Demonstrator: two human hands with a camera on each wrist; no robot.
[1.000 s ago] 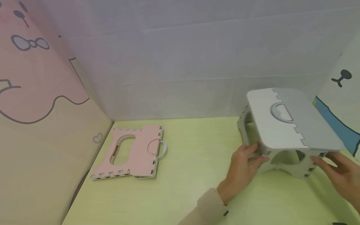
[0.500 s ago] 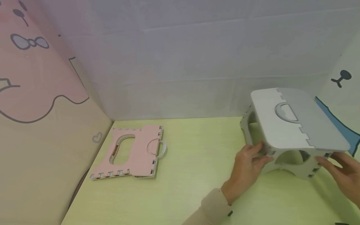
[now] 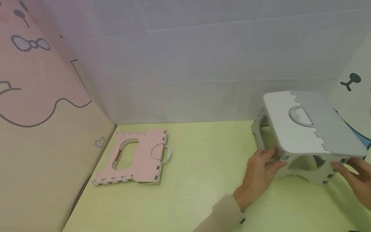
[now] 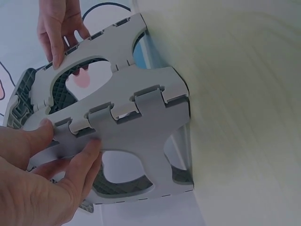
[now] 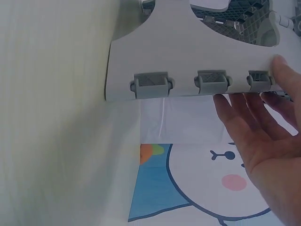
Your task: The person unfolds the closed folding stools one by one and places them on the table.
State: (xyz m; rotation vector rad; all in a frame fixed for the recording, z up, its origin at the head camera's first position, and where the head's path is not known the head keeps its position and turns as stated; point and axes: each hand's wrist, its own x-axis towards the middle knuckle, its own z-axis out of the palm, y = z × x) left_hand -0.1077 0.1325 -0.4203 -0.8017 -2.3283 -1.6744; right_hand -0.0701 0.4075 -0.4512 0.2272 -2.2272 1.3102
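Observation:
An unfolded folding step stool (image 3: 301, 125), half white and half grey on top, stands upright at the right of the table with a handle slot in its middle. My left hand (image 3: 259, 172) grips its near left corner, thumb on the front panel and fingers on the left side panel. At the near right corner my right hand (image 3: 355, 178) holds the leg, thumb in front and fingers around the side. The left wrist view shows the hinged side panels (image 4: 141, 117) under the left hand. In the right wrist view, the thumb and fingers (image 5: 244, 113) pinch the hinged edge.
A pink folding stool (image 3: 147, 154), folded flat with its handle out, lies on the left of the pale yellow-green table (image 3: 197, 193). A grey-white sheet (image 3: 185, 64) backs the table; printed panels stand at both sides.
Both hands have slid the white and grey stool a little to the right, and it stays upright. The pink stool has not moved.

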